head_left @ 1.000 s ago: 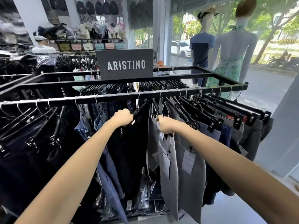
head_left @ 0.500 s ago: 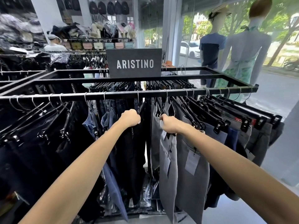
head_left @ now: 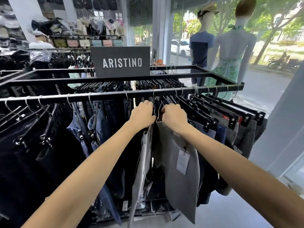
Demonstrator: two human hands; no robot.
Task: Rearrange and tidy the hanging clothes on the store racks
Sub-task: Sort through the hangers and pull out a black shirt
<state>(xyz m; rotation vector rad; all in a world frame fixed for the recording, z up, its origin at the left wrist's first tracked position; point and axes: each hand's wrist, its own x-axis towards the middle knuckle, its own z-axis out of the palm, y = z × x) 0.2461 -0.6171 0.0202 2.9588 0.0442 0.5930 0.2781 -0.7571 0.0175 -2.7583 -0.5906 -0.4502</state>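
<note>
A black metal rack (head_left: 98, 97) runs across the view with trousers on black clip hangers. My left hand (head_left: 142, 113) grips the top of a dark pair of trousers (head_left: 130, 153) just under the rail. Close beside it, my right hand (head_left: 174, 118) grips the waistband of a grey pair (head_left: 179, 175) that carries a white paper tag (head_left: 183, 162). The two hands are nearly touching. A light grey pair (head_left: 142, 162) hangs between the dark and grey pairs. Denim and black trousers (head_left: 92, 125) fill the rail to the left.
More grey and navy trousers on clip hangers (head_left: 230, 120) crowd the rail to the right. A sign reading ARISTINO (head_left: 121, 62) stands on the rack top. Two mannequins (head_left: 230, 51) stand at the window behind. Shelves of bags (head_left: 85, 33) line the back wall.
Both hands have come together and moved up toward the rail, closing the gap between the dark trousers and the grey ones. The view has shifted slightly closer.
</note>
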